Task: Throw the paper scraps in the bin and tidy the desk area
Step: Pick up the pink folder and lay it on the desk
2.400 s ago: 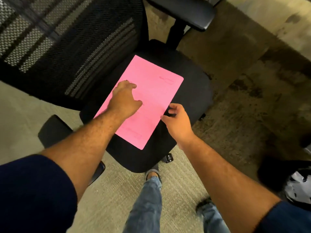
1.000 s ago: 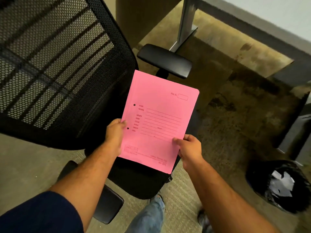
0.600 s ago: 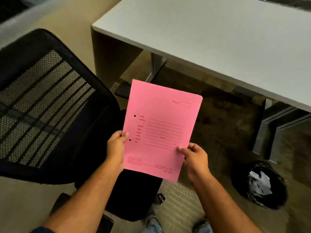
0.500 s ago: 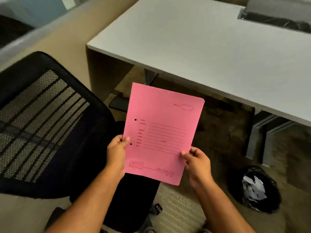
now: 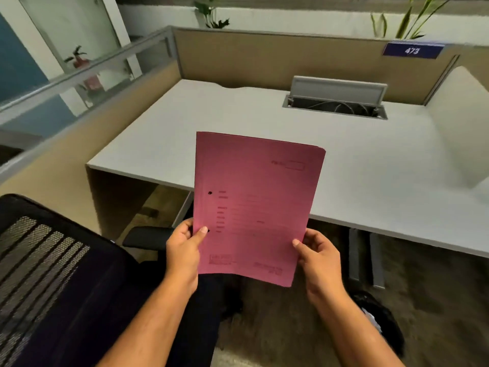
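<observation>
Reads "473" in white digits on a blue nameplate [image 5: 412,50] fixed to the top edge of the tan partition [image 5: 291,59] behind the counter [image 5: 238,112]. Printed form lines, a small box near the top right and a stamp-like mark at lower left on the pink folder [image 5: 254,207], all too blurred to read.

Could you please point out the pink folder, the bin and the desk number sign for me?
pink folder [image 5: 254,207]: head view, middle of its front cover.
bin [image 5: 381,313]: head view, black liner by the rim, lower right on the floor.
desk number sign [image 5: 412,50]: head view, on the printed 473.
</observation>
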### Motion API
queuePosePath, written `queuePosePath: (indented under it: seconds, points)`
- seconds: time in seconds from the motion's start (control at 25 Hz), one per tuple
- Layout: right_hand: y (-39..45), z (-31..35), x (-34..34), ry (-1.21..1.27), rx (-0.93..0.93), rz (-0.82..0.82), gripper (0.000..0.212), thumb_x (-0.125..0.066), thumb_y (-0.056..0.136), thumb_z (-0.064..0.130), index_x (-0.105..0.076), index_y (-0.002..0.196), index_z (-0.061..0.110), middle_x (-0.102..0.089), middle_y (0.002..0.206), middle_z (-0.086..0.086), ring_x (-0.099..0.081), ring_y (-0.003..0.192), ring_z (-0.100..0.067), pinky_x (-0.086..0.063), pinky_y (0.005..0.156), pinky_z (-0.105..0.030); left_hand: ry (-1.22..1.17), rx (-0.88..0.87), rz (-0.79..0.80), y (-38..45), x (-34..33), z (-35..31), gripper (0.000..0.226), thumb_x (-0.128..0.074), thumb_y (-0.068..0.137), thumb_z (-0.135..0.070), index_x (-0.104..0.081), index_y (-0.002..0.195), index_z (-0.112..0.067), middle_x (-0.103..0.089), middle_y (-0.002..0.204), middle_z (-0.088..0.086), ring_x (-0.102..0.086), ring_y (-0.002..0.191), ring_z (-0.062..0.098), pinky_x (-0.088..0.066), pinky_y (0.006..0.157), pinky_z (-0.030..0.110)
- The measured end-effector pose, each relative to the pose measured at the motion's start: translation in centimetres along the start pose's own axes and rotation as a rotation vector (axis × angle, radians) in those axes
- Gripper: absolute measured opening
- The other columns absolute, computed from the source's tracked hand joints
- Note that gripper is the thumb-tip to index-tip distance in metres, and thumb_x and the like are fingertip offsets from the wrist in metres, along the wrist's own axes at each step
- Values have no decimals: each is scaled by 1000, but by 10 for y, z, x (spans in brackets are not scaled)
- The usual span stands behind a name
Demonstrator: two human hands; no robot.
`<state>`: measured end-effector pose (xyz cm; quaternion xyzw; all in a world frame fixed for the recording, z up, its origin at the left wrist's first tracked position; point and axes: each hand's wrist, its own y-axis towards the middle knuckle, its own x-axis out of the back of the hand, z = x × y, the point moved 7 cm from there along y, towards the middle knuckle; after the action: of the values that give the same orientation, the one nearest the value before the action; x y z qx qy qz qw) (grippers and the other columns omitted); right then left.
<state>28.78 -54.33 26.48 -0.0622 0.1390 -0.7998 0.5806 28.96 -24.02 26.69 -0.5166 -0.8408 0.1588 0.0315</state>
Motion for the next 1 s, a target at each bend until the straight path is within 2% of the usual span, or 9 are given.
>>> queuePosePath:
  seconds: [0.08,0.2,0.44,0.6,0.76,0.84,1.0]
  points:
    - [17,32,22,18,40,-1,17,-67,101,7,-78,108,17,-81,100,0,-78,98,-22,-66,84,-41,-15,-30,29,-1,-39,-19,23,-64,102,-6,-71,119,-18,-80,108,5,-76,105,29,-61,93,52]
    - [45,74,61,24,97,12,16,-66,103,13,-78,108,22,-80,99,6,-78,94,-15,-65,73,-29,-21,-84,62,-7,-97,-43,24,-64,101,-4,-72,119,-18,-80,110,5,-76,106,27,-59,97,52]
    - [92,140,129,-14,182,31,24,-66,102,9,-79,104,29,-80,99,13,-76,94,-7,-61,66,-17,-5,-164,68,-31,-188,-74,29,-66,100,-9,-79,97,-36,-81,106,1,-77,102,24,-61,91,53]
    - [108,169,159,-59,237,33,25,-66,102,11,-78,104,33,-80,100,16,-76,93,-6,-61,70,-18,9,-213,73,-47,-226,-88,25,-66,101,-13,-78,100,-34,-81,106,-2,-78,99,20,-63,89,51]
    - [115,194,168,-62,296,41,25,-67,102,12,-77,107,35,-79,101,20,-75,95,-2,-59,68,-12,34,-247,65,-50,-246,-108,25,-66,101,-15,-78,101,-37,-80,105,-5,-77,98,17,-63,86,48]
    - [120,203,163,-95,321,51,25,-68,101,12,-75,109,35,-79,102,19,-75,94,-4,-62,73,-16,45,-259,59,-45,-251,-118,24,-66,101,-17,-78,101,-38,-81,105,-6,-78,96,17,-64,84,47]
    - [138,207,152,-214,347,44,28,-66,100,9,-70,119,30,-75,112,12,-74,99,-14,-65,87,-33,92,-292,42,-18,-261,-133,21,-67,101,-19,-77,103,-38,-81,103,-11,-78,94,15,-63,78,39]
